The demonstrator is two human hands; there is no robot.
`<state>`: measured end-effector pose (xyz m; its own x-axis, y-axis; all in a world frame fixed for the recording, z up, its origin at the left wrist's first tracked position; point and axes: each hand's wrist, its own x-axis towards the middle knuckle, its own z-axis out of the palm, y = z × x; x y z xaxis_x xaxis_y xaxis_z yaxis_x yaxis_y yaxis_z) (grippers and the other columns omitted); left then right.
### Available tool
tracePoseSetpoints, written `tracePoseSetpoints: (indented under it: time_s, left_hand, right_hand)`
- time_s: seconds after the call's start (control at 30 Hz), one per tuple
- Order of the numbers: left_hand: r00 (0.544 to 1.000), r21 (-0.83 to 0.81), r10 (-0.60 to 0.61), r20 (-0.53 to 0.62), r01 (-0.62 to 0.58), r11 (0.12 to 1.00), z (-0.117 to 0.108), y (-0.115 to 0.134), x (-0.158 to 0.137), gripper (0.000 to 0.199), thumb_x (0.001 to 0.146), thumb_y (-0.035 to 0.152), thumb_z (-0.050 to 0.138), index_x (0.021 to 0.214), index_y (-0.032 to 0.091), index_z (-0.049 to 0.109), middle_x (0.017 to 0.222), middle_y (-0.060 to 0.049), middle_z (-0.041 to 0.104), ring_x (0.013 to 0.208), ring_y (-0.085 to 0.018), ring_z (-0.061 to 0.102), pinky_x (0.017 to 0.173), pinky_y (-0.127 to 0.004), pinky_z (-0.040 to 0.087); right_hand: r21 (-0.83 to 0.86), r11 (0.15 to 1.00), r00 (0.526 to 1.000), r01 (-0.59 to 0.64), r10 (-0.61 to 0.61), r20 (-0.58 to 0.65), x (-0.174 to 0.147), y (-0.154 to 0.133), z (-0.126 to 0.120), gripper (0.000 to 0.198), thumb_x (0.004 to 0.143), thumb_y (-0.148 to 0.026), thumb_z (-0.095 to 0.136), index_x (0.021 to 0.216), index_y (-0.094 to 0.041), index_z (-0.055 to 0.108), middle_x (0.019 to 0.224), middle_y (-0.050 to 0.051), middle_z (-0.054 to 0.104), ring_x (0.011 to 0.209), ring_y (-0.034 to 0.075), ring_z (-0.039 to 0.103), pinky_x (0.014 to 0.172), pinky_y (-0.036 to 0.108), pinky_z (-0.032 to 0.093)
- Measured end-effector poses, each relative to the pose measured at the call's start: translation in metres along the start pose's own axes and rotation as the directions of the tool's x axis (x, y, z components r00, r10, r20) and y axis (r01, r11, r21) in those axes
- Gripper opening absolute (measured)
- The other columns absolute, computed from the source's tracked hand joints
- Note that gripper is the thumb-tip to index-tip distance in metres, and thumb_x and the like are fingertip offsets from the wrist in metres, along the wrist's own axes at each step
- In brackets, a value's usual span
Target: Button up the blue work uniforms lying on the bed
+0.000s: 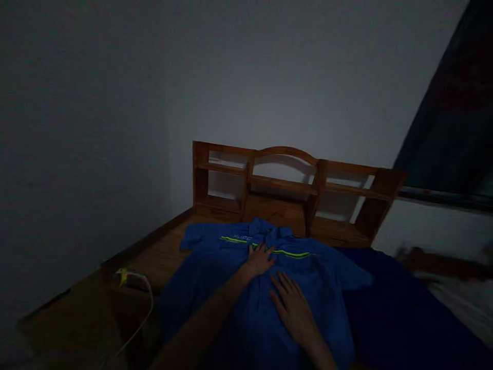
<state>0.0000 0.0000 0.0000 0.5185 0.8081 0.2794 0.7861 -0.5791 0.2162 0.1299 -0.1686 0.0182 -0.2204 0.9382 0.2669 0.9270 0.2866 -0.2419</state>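
Observation:
A blue short-sleeved work shirt (234,277) lies spread out, front side up, its collar pointing away from me. Yellow-green stripes cross its chest, with pale lettering above the left one. My left hand (260,261) rests on the upper chest near the front placket, fingers apart. Lower and to the right, my right hand (291,304) lies flat on the shirt with its fingers spread. Neither hand grips the cloth. The shirt's lower part runs out of view beneath my arms.
Behind the shirt stands a wooden shelf unit (285,185) against the wall. The wooden desktop (165,252) shows at left, with a white cable (148,308) hanging over its edge. Dark blue fabric (400,308) lies at right, below a dark curtain (454,113). The room is dim.

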Motion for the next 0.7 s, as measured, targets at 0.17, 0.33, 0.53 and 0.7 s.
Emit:
tracePoseSetpoints:
  time_s: [0.17,0.33,0.53,0.7]
  left_hand:
    - [0.986,0.065,0.039,-0.161,-0.029,0.997,0.008,0.007,-0.005,0.045,0.092,0.041,0.027,0.133,0.028,0.039,0.144,-0.007,0.036,0.135,-0.028,0.021,0.103,-0.063,0.017]
    - [0.982,0.070,0.064,-0.179,-0.053,0.996,0.001,0.010,-0.009,0.043,0.093,0.037,0.027,0.131,0.027,0.042,0.142,-0.006,0.039,0.133,-0.028,0.026,0.101,-0.061,0.022]
    - [0.969,0.094,0.135,-0.210,-0.117,0.989,-0.001,0.014,-0.008,0.041,0.093,0.029,0.025,0.125,0.020,0.049,0.134,-0.008,0.049,0.128,-0.023,0.035,0.104,-0.053,0.023]
    - [0.966,0.093,0.092,-0.243,-0.071,0.993,0.000,0.014,-0.009,0.042,0.092,0.033,0.028,0.129,0.021,0.045,0.137,-0.010,0.045,0.128,-0.024,0.037,0.104,-0.051,0.025]
  right_hand:
    - [0.009,1.000,1.000,-0.001,0.001,-0.018,0.003,0.005,0.003,0.052,0.094,-0.050,0.022,0.139,-0.028,0.035,0.145,0.001,0.031,0.137,0.019,0.022,0.113,0.045,0.018]
    - [0.030,0.999,0.999,0.011,-0.010,-0.051,0.003,0.007,0.006,0.050,0.093,-0.048,0.027,0.138,-0.029,0.037,0.144,0.000,0.033,0.136,0.020,0.024,0.112,0.045,0.020]
    - [0.044,0.998,0.996,0.033,-0.029,-0.089,0.004,0.009,0.010,0.048,0.092,-0.047,0.031,0.137,-0.028,0.039,0.143,0.002,0.036,0.134,0.022,0.028,0.111,0.046,0.023]
    - [0.032,0.999,0.995,0.040,-0.037,-0.094,0.005,0.011,0.012,0.048,0.093,-0.045,0.031,0.137,-0.029,0.039,0.142,0.003,0.036,0.134,0.023,0.028,0.110,0.048,0.023]
